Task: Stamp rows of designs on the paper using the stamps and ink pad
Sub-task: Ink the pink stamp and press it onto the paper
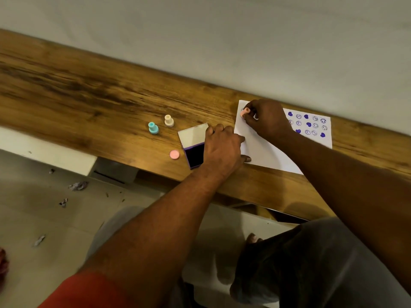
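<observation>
Right hand (pixel 265 121) pinches the pink stamp (pixel 245 112) at its fingertips. The stamp tilts down-left onto the paper's (pixel 262 150) far-left corner. Left hand (pixel 222 147) lies flat, pressing the paper's edge.

My white paper (pixel 262 150) carries rows of solid purple hearts and purple-outlined smiley faces. I hold a pink stamp (pixel 245 112). Left of the paper: a dark purple ink pad (pixel 195 155), pink cap (pixel 174 154), teal stamp (pixel 153 127), cream stamp (pixel 169 120). The table (pixel 89 96): streaky brown wood grain.
</observation>
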`<state>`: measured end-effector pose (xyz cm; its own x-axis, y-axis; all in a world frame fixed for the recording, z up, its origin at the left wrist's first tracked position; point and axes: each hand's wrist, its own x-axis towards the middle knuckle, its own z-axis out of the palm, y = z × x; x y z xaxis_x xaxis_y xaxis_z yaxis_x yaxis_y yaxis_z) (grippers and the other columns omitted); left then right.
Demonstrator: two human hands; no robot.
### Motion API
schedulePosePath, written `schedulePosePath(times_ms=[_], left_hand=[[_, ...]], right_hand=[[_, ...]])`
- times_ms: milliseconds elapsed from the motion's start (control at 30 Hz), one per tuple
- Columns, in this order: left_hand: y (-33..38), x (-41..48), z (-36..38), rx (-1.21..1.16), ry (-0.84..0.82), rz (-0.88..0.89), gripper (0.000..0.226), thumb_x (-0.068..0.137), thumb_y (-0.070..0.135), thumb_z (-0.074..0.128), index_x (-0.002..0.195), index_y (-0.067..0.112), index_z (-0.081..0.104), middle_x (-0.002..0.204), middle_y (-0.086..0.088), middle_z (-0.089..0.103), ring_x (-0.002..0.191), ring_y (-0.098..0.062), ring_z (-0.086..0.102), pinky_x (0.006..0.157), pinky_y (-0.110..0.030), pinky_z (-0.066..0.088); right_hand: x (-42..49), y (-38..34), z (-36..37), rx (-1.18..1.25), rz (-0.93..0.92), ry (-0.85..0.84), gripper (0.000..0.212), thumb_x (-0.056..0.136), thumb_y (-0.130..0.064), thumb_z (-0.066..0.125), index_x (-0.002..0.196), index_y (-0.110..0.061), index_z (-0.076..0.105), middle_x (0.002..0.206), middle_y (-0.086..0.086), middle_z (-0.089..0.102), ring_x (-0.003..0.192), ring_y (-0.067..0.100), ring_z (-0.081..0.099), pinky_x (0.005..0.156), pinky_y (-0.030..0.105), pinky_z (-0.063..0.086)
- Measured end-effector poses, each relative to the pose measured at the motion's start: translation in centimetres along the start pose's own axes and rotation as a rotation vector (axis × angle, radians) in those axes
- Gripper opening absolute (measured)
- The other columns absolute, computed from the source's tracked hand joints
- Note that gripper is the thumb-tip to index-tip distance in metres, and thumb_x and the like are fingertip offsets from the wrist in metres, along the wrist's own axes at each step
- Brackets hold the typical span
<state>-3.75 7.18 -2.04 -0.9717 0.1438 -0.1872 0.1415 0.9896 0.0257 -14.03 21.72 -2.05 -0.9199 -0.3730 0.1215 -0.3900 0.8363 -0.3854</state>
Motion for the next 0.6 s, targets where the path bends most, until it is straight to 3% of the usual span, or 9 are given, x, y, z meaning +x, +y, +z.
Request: schedulePosePath(times_ms=[133,300,433,600], left_hand=[[0.0,-0.3,-0.2,-0.019,-0.009,-0.016,0.074,0.085,0.08,0.061,0.148,0.042,0.053,0.145,-0.007,0.057,0.138,-0.033,0.046,0.116,-0.053,0.03],[0.0,-0.7,-0.8,-0.018,-0.028,-0.023,0.074,0.088,0.076,0.06,0.151,0.039,0.05,0.15,-0.007,0.053,0.141,-0.032,0.043,0.118,-0.053,0.029],[-0.1,-0.8,-1.0,-0.029,-0.013,-0.026,0.069,0.088,0.077,0.059,0.143,0.035,0.059,0.146,-0.006,0.056,0.139,-0.03,0.043,0.115,-0.05,0.03],[0.1,-0.8,-1.0,-0.045,-0.039,-0.047,0.07,0.089,0.074,0.061,0.146,0.033,0.056,0.148,-0.008,0.054,0.142,-0.032,0.042,0.117,-0.052,0.028]], right_hand=[[-0.2,-0.7,-0.4,0.03,-0.048,0.011,0.021,0.094,-0.026,0.068,0.105,-0.011,0.077,0.096,0.007,0.077,0.085,0.024,0.069,0.075,0.033,0.052],[-0.4,-2.2,-1.1,0.081,-0.044,0.189,0.018,0.095,-0.03,0.062,0.095,-0.019,0.076,0.082,-0.011,0.068,0.073,0.007,0.057,0.069,0.023,0.039],[-2.5,-2.5,1.6,-0.038,0.083,-0.056,0.026,0.102,-0.025,0.053,0.106,-0.007,0.071,0.097,0.015,0.073,0.089,0.034,0.067,0.076,0.038,0.05],[-1.6,-3.3,1.4,-0.132,0.143,-0.08,0.028,0.104,-0.024,0.048,0.109,-0.006,0.069,0.102,0.019,0.072,0.092,0.035,0.067,0.073,0.033,0.043]])
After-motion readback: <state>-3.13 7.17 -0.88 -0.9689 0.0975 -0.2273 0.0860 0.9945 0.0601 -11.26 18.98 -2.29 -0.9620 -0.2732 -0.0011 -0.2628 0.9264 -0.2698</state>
